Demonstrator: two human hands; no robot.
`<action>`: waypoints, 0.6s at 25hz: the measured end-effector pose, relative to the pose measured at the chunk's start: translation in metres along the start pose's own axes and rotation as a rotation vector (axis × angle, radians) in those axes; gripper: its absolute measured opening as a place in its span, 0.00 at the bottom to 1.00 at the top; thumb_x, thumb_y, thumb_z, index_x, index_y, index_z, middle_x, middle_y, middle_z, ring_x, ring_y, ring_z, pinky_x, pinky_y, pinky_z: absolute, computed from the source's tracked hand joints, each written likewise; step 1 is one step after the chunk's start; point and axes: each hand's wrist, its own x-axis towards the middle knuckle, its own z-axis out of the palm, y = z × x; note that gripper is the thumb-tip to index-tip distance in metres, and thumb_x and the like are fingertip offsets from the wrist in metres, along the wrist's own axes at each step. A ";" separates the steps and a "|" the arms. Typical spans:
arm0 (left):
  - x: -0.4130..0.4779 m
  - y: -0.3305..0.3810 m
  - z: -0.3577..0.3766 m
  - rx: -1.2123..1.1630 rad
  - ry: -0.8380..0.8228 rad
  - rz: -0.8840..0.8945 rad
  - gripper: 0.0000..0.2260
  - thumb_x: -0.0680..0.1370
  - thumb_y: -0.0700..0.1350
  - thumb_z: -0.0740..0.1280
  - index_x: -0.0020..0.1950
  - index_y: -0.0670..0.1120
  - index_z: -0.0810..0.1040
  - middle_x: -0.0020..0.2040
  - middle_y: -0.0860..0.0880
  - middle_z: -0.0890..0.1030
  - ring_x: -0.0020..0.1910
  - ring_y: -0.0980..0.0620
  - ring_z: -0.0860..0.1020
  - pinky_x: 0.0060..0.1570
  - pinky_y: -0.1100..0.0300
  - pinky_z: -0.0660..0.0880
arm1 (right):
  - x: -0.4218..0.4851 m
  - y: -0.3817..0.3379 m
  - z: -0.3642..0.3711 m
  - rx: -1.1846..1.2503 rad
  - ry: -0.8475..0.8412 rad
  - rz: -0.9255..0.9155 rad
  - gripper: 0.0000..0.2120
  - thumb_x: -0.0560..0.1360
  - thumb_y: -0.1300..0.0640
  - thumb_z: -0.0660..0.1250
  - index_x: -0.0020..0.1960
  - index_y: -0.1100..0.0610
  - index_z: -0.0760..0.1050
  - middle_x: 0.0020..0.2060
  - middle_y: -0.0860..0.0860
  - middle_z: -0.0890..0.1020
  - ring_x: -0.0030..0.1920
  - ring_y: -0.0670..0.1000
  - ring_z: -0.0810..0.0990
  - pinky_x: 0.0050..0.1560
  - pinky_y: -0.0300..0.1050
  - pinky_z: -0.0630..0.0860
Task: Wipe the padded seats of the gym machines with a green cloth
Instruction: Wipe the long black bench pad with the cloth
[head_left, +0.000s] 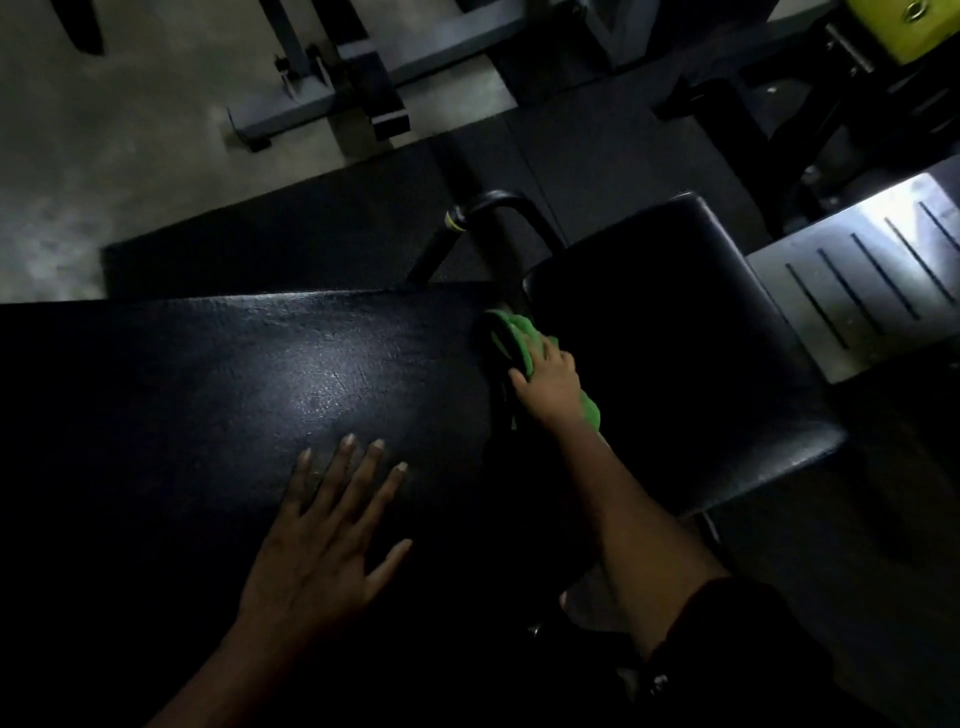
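Green cloth (519, 338), bright and bunched, sits right of frame centre at the gap between the big black padded bench (234, 374) and the smaller black seat pad (665, 322). Right hand (550, 384) grips it, fingers curled into the fabric. Left hand (317, 540) lies flat on the bench at lower centre, fingers straight and spread.

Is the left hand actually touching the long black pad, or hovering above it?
Touching. The head view shows the left hand lying flat, fingers spread, on the long black pad, with no visible gap beneath.
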 end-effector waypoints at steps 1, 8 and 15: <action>0.000 0.000 0.000 0.004 -0.003 0.002 0.30 0.74 0.61 0.54 0.70 0.45 0.71 0.72 0.41 0.68 0.72 0.42 0.62 0.69 0.38 0.56 | -0.014 0.007 0.000 0.010 -0.007 0.007 0.30 0.76 0.50 0.61 0.75 0.49 0.55 0.73 0.55 0.61 0.69 0.60 0.62 0.69 0.53 0.62; 0.001 -0.001 0.002 -0.033 0.016 -0.004 0.30 0.74 0.61 0.54 0.68 0.45 0.73 0.70 0.41 0.71 0.72 0.42 0.62 0.69 0.38 0.56 | -0.124 0.054 0.008 0.125 0.009 0.132 0.30 0.75 0.55 0.64 0.74 0.54 0.58 0.73 0.54 0.63 0.70 0.57 0.62 0.69 0.55 0.63; 0.001 -0.003 -0.003 -0.053 -0.064 -0.035 0.31 0.76 0.63 0.49 0.65 0.45 0.76 0.66 0.40 0.75 0.68 0.39 0.69 0.70 0.43 0.49 | -0.190 0.021 0.019 0.304 0.209 0.521 0.29 0.73 0.54 0.67 0.71 0.60 0.63 0.66 0.61 0.71 0.66 0.61 0.68 0.64 0.53 0.66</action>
